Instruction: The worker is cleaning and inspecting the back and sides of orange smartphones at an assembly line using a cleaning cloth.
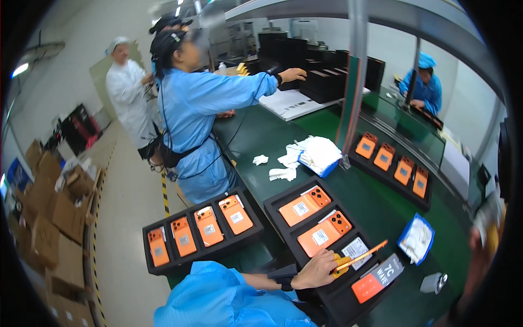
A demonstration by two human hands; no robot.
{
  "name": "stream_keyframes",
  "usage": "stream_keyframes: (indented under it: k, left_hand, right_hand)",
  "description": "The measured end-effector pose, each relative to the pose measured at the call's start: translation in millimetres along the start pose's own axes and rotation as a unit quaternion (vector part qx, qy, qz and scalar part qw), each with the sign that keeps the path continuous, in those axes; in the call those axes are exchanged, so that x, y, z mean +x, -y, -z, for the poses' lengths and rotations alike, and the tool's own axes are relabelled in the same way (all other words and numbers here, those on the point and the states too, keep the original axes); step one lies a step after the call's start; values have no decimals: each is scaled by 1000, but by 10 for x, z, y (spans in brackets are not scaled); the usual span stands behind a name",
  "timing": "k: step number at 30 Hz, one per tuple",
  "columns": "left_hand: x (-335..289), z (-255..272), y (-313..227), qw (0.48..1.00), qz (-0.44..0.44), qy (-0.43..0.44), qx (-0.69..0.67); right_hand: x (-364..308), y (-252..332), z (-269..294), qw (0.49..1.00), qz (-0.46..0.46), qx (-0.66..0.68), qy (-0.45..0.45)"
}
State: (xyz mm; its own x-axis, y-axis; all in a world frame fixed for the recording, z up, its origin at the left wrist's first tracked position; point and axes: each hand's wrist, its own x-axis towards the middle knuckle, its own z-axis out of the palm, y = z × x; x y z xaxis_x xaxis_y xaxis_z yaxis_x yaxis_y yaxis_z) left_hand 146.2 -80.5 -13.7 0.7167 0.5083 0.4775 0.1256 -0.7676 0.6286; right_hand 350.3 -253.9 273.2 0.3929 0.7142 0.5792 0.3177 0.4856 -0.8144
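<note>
My left hand (pixel 317 270), with yellow finger cots, is closed on an orange phone (pixel 376 248) seen nearly edge-on. It holds the phone tilted above a black foam tray (pixel 275 206). Two orange phones, a nearer one (pixel 325 234) and a farther one (pixel 304 206), lie camera side up in that tray, each with a white label. Beside the held phone lies a white printed label sheet (pixel 357 252), and nearer me a flat orange-and-grey printed piece (pixel 376 279). My right hand (pixel 479 264) is a dark smear at the right rim, near something whitish and yellow; its fingers are unclear.
Left stands another black tray (pixel 204 251) of orange phones; a third tray (pixel 389 177) lies far right. White wipes (pixel 320 152) and a blue-edged pack (pixel 417 240) sit on the green table. A metal post (pixel 357 71) rises mid-table. A co-worker (pixel 193 109) reaches across ahead.
</note>
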Motion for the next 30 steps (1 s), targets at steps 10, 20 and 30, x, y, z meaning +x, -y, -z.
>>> stream_keyframes:
  k: [10, 20, 30]
  left_hand:
    - [-61, -62, 88, 999, -17, -50, -2]
    - [-87, 28, 73, 999, 0, -32, -24]
    - [-104, -6, 43, 999, 22, -36, -7]
  right_hand:
    - [88, -394, -209, 999, -19, 34, -11]
    - [-354, -782, -772, 993, -6, 116, 15]
    - [-667, -1265, -379, 976, -111, 152, -112]
